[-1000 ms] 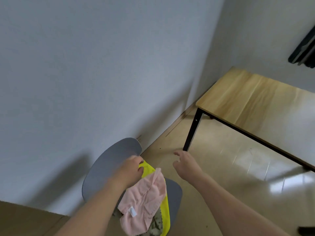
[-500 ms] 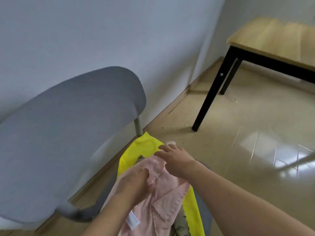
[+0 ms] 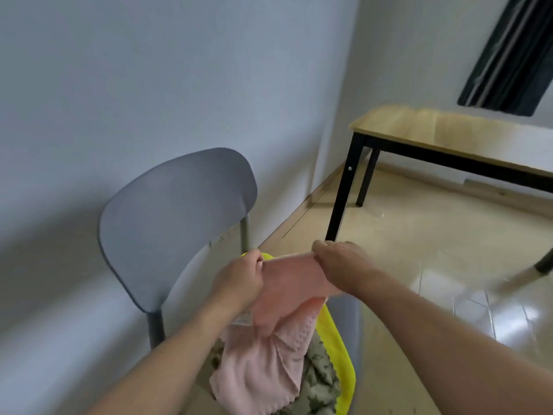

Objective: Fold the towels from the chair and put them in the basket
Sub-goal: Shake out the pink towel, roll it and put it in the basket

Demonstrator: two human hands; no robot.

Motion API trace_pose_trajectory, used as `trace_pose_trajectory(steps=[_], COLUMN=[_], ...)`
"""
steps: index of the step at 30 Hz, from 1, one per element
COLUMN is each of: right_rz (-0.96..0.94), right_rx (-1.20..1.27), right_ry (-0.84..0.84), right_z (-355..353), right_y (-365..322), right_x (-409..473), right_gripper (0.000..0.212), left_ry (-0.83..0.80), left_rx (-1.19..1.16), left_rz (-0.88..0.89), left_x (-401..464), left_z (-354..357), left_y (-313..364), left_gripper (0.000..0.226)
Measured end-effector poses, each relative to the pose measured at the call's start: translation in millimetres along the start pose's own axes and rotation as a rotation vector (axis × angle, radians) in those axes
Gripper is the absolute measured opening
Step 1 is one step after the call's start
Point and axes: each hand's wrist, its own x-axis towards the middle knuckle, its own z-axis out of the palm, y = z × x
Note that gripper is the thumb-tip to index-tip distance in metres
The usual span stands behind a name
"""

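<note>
A pink towel [image 3: 269, 348] hangs in front of the grey chair [image 3: 179, 217]. My left hand [image 3: 242, 280] pinches its upper left edge, and my right hand [image 3: 341, 268] pinches its upper right edge, so the top edge stretches between them. Its lower part droops over the towels left on the seat: a yellow towel [image 3: 335, 348] and a green patterned towel [image 3: 320, 381]. A white label shows near my left wrist. No basket is in view.
A wooden table [image 3: 443, 133] with black legs stands at the right against the far wall. The grey wall runs close behind the chair. Shiny beige floor lies between chair and table. A dark curtain [image 3: 508, 52] hangs at the upper right.
Both hands have taken the pink towel by its top edge and lifted it off the pile, pulling it wide. The view has tilted up and back from the chair.
</note>
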Motion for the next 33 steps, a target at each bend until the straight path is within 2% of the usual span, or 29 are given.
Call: trace_pose_trajectory(steps=[3, 6, 8, 10, 13, 15, 19, 21, 23, 25, 27, 30, 33], right_rz=[0.159, 0.197, 0.214, 0.237, 0.281, 0.311, 0.335, 0.319, 0.296, 0.259, 0.191, 0.098, 0.079], right_rx=[0.2, 0.374, 0.344, 0.318, 0.357, 0.391, 0.479, 0.562, 0.645, 0.74, 0.831, 0.75, 0.662], right_ry=[0.06, 0.047, -0.019, -0.033, 0.102, 0.203, 0.243, 0.261, 0.311, 0.367, 0.397, 0.36, 0.327], right_z=[-59.5, -117.0, -154.4, -184.1, -215.7, -228.9, -244.2, -253.4, -265.8, -279.1, -294.6, -317.8, -335.1], right_y=[1.9, -1.1, -1.8, -1.6, -5.3, -13.8, -22.3, -22.3, -24.6, -30.0, -39.2, -52.5, -62.3], right_x=[-19.3, -36.6, -50.0, -63.3, -80.9, -90.8, -108.8, -117.5, -123.8, -128.3, -132.6, -136.3, -137.6], right_gripper=[0.024, 0.03, 0.033, 0.038, 0.041, 0.038, 0.021, 0.019, 0.017, 0.011, 0.012, 0.026, 0.039], left_ry=[0.064, 0.033, -0.048, -0.198, -0.406, -0.431, -0.278, -0.266, -0.266, -0.19, 0.0, 0.244, 0.351], left_rx=[-0.076, -0.071, -0.122, -0.148, -0.325, -0.5, -0.72, -0.802, -0.779, -0.661, -0.433, -0.141, -0.039], left_rz=[0.07, 0.151, 0.173, 0.18, 0.237, 0.3, 0.267, 0.243, 0.29, 0.375, 0.458, 0.559, 0.602], left_x=[-15.0, -34.0, -49.0, -68.0, -98.1, -112.6, -118.6, -121.3, -124.7, -127.5, -126.1, -121.6, -122.0], left_z=[-53.2, -102.9, -138.7, -172.7, -208.3, -221.9, -241.5, -254.7, -267.5, -278.8, -288.5, -303.9, -319.9], left_y=[33.8, 64.0, 84.7, 104.2, 132.2, 148.4, 165.8, 171.1, 178.7, 192.4, 210.5, 239.8, 266.6], left_gripper=[0.01, 0.011, 0.011, 0.014, 0.019, 0.016, 0.023, 0.025, 0.032, 0.035, 0.024, 0.011, 0.011])
